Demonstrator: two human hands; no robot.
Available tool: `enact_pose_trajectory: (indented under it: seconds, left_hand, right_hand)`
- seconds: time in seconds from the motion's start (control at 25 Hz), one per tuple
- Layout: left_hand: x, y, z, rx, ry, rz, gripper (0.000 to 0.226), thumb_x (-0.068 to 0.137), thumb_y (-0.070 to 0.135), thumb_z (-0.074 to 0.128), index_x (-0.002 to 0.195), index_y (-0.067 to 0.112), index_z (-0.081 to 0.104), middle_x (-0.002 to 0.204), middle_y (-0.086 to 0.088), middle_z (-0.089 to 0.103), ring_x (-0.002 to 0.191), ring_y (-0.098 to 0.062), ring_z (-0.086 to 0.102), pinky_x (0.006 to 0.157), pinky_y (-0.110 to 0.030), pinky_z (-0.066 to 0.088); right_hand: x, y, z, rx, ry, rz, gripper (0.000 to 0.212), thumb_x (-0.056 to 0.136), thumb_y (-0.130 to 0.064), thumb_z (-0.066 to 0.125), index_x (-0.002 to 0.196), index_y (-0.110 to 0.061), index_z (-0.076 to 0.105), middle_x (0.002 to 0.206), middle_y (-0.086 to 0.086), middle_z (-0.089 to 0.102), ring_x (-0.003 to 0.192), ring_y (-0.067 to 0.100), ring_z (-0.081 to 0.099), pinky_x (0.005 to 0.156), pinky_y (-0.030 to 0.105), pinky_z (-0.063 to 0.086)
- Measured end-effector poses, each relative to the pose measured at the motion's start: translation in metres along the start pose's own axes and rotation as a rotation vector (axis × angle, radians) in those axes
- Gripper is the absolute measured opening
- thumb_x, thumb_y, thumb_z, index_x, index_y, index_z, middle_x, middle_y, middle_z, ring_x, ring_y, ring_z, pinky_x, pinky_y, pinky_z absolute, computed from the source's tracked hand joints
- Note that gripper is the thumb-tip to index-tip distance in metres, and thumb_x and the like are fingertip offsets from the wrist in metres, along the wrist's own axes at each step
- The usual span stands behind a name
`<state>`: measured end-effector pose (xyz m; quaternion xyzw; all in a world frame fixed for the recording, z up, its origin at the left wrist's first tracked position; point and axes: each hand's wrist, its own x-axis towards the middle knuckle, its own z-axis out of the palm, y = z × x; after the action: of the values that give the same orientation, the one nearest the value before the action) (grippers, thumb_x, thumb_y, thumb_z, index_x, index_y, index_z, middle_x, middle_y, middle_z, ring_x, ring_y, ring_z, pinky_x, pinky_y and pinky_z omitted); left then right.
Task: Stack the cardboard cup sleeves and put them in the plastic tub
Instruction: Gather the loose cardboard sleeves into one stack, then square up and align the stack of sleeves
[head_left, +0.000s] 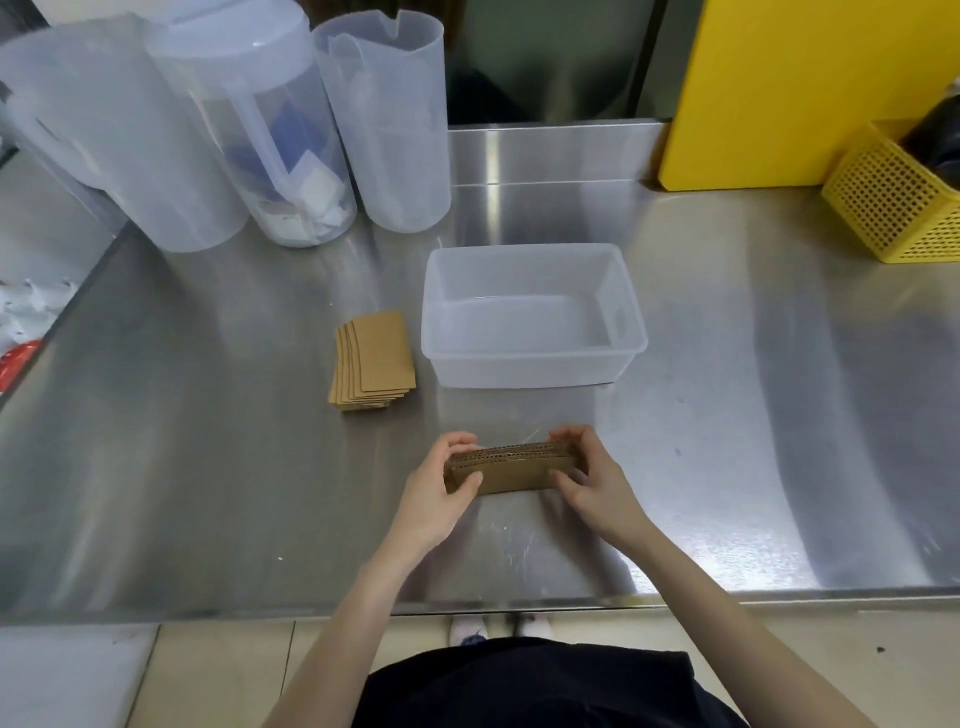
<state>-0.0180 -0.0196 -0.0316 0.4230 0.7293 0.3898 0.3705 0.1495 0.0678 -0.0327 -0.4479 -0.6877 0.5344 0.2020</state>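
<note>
Centrally, both hands (514, 475) gripping sleeve stack (511, 467), steel counter (208, 441), empty plastic tub (535, 353), tiled floor (218, 670)

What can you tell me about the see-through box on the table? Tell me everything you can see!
The plastic tub is a rectangular box of cloudy, see-through plastic with rounded corners and a thicker rim. It has no lid on and looks empty. It sits upright on the shiny steel table, past the hands, with a fanned pile of cardboard cup sleeves lying just to its left, not touching. Nothing touches the tub but the table.
</note>
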Motion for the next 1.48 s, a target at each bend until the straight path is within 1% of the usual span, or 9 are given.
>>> enact_pose_trajectory:
  seconds: [0.16,0.32,0.48,0.6,0.8,1.04,1.2,1.32,1.48]
  left_hand:
    - [0.0,0.003,0.009,0.067,0.031,0.026,0.034,0.085,0.006,0.051,0.116,0.016,0.046,0.116,0.002,0.048,0.104,-0.014,0.049,0.087,-0.013,0.034]
    - [0.004,0.005,0.012,0.067,0.081,0.067,0.044,0.084,0.001,0.049,0.126,0.011,0.039,0.124,-0.003,0.046,0.11,-0.01,0.043,0.089,-0.006,0.025]
    - [0.005,-0.006,0.011,0.019,0.085,-0.081,0.062,0.086,0.009,0.051,0.139,0.014,0.019,0.137,-0.005,0.043,0.126,-0.018,0.041,0.104,-0.021,0.03]
    - [0.001,-0.009,0.018,0.071,0.078,-0.106,0.059,0.087,0.015,0.051,0.14,0.014,0.022,0.141,-0.009,0.041,0.131,-0.021,0.038,0.111,-0.033,0.03]
    - [-0.001,-0.009,0.017,0.098,0.194,-0.059,0.043,0.087,0.02,0.052,0.129,0.016,0.042,0.127,-0.009,0.056,0.12,-0.023,0.051,0.101,-0.03,0.038]
    - [0.001,-0.015,0.016,0.213,0.189,-0.036,0.033,0.088,0.021,0.05,0.121,0.018,0.054,0.11,-0.009,0.068,0.104,-0.022,0.06,0.086,-0.022,0.04]
    - [0.005,-0.015,0.01,0.242,0.181,-0.051,0.023,0.088,0.023,0.05,0.103,0.011,0.061,0.102,-0.011,0.069,0.095,-0.022,0.059,0.074,-0.019,0.035]
    - [0.009,-0.007,0.002,0.223,0.174,-0.044,0.027,0.089,0.024,0.048,0.111,0.012,0.057,0.106,-0.011,0.064,0.1,-0.023,0.058,0.082,-0.023,0.038]
    - [0.013,0.012,-0.018,0.124,0.191,0.004,0.031,0.089,0.02,0.048,0.118,0.01,0.053,0.103,0.002,0.057,0.103,-0.017,0.054,0.087,-0.024,0.038]
  right_hand:
    - [-0.001,0.007,0.008,-0.127,-0.027,0.005,0.027,0.086,-0.001,0.051,0.1,-0.022,0.039,0.074,-0.015,0.05,0.066,-0.009,0.054,0.061,0.002,0.04]
    - [0.002,0.004,0.009,-0.099,0.016,-0.009,0.027,0.087,0.002,0.05,0.099,-0.02,0.039,0.081,-0.013,0.053,0.07,-0.017,0.054,0.066,-0.002,0.04]
    - [-0.002,0.004,0.012,-0.127,0.008,-0.03,0.037,0.086,0.0,0.05,0.116,-0.019,0.041,0.1,-0.004,0.054,0.084,0.0,0.054,0.07,-0.006,0.036]
    - [-0.006,0.008,0.021,-0.118,0.039,-0.042,0.04,0.087,0.0,0.047,0.123,-0.015,0.041,0.112,-0.002,0.053,0.099,0.011,0.052,0.076,-0.009,0.032]
    - [0.002,0.006,0.015,-0.15,0.109,-0.093,0.033,0.085,0.004,0.046,0.114,-0.011,0.045,0.108,0.008,0.056,0.087,0.013,0.052,0.072,-0.003,0.036]
    - [-0.001,0.011,0.014,-0.279,0.052,-0.126,0.035,0.089,0.0,0.043,0.123,-0.008,0.042,0.12,0.012,0.052,0.107,0.019,0.05,0.085,0.002,0.03]
    - [0.004,0.006,0.007,-0.312,0.061,-0.133,0.032,0.088,-0.001,0.047,0.119,-0.007,0.049,0.113,0.011,0.053,0.103,0.025,0.054,0.079,0.008,0.034]
    - [0.01,-0.001,0.0,-0.343,0.037,-0.132,0.028,0.088,-0.006,0.051,0.115,-0.005,0.054,0.111,0.014,0.056,0.098,0.026,0.057,0.074,0.012,0.034]
    - [0.02,-0.019,-0.001,-0.309,-0.01,-0.146,0.026,0.088,-0.01,0.053,0.113,-0.005,0.056,0.108,0.011,0.059,0.088,0.016,0.052,0.072,-0.001,0.036]
